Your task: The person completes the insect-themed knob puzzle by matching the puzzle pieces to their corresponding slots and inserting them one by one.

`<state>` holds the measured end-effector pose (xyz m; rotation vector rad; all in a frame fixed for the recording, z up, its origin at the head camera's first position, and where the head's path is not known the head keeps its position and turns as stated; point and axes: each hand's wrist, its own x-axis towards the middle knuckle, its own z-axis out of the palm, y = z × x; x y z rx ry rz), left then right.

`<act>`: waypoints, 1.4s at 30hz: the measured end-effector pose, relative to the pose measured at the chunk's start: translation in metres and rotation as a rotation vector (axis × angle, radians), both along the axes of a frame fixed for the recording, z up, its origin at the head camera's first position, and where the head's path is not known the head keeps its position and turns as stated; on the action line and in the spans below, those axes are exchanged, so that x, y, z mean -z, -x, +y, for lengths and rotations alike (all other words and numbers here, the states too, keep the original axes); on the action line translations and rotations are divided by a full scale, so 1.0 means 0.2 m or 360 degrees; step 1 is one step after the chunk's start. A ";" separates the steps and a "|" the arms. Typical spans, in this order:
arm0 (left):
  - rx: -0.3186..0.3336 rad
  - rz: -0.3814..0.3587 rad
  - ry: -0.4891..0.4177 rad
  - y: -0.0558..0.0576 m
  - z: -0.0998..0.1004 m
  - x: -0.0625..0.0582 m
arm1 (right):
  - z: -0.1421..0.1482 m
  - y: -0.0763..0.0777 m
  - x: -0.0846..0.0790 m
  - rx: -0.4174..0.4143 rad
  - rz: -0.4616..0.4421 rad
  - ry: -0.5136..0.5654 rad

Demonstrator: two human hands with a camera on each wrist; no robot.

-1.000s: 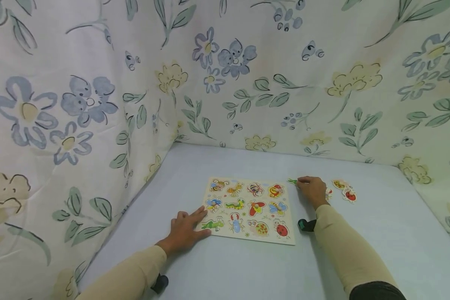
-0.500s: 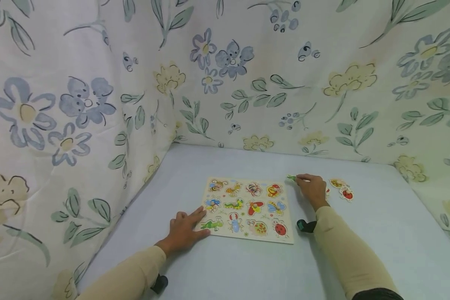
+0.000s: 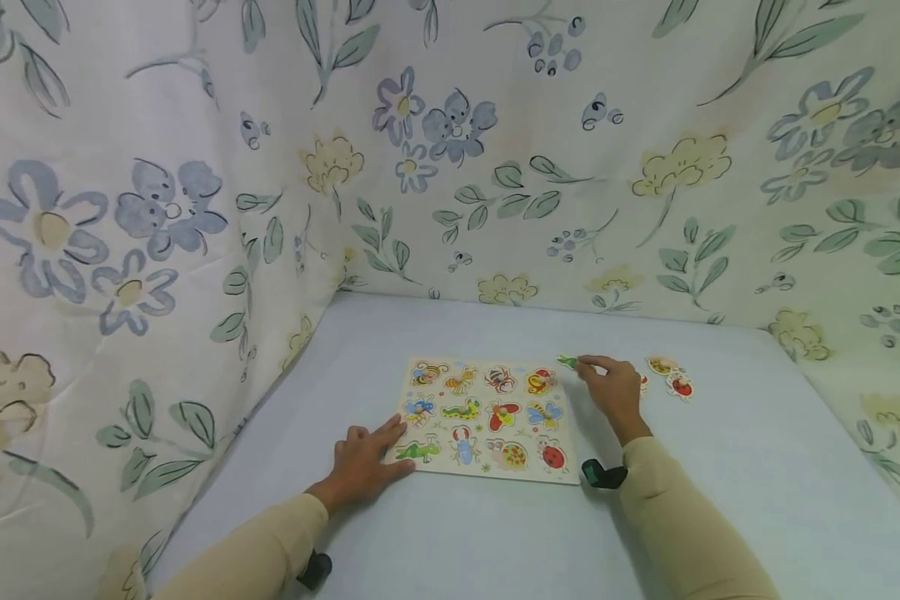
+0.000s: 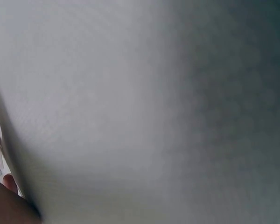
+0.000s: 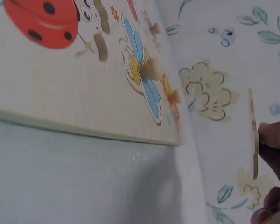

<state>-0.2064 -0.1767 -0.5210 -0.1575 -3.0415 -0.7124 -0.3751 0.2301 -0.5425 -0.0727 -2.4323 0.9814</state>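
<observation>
A wooden puzzle board point(image 3: 480, 469) with colourful insect pictures lies flat on the table. At its front left corner rests my left hand point(image 3: 362, 463), fingers spread along the left side and thumb at the front edge. Only bits of that hand's fingers point(image 4: 10, 183) show in the left wrist view. My right hand point(image 3: 613, 392) pinches a flat green puzzle piece point(image 3: 567, 362) just past the board's far right corner. The right wrist view has this piece point(image 5: 253, 140) edge-on between thumb and fingertips, held apart from the board point(image 5: 60, 88); its picture side is hidden there.
To the right of my right hand lie loose puzzle pieces: a ladybird point(image 3: 679, 385), a yellowish one point(image 3: 661, 365) touching it, and another point(image 3: 643, 383) partly behind the hand. Floral cloth point(image 3: 495, 233) hangs along the table's back and left side.
The head view has shifted slightly. My right wrist has come lower and a little toward the board, with the green piece still pinched. The left hand keeps its place on the board.
</observation>
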 end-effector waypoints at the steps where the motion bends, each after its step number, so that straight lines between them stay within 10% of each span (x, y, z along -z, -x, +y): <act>1: 0.0004 0.0001 -0.0003 0.00 0.00 0.00 | 0.00 0.01 0.03 0.0001 0.0042 -0.0011; 14: 0.0006 0.0013 0.0017 -0.02 -0.02 0.00 | -0.14 -0.11 0.01 -0.0230 0.0298 0.0102; 34: 0.0037 0.0019 -0.0008 0.00 -0.03 -0.01 | -0.55 -0.52 -0.39 -0.0753 0.0240 0.0249; 42: 0.0027 -0.0002 -0.0002 0.00 -0.03 -0.02 | -0.67 -0.57 -0.39 -0.0928 0.0273 0.0219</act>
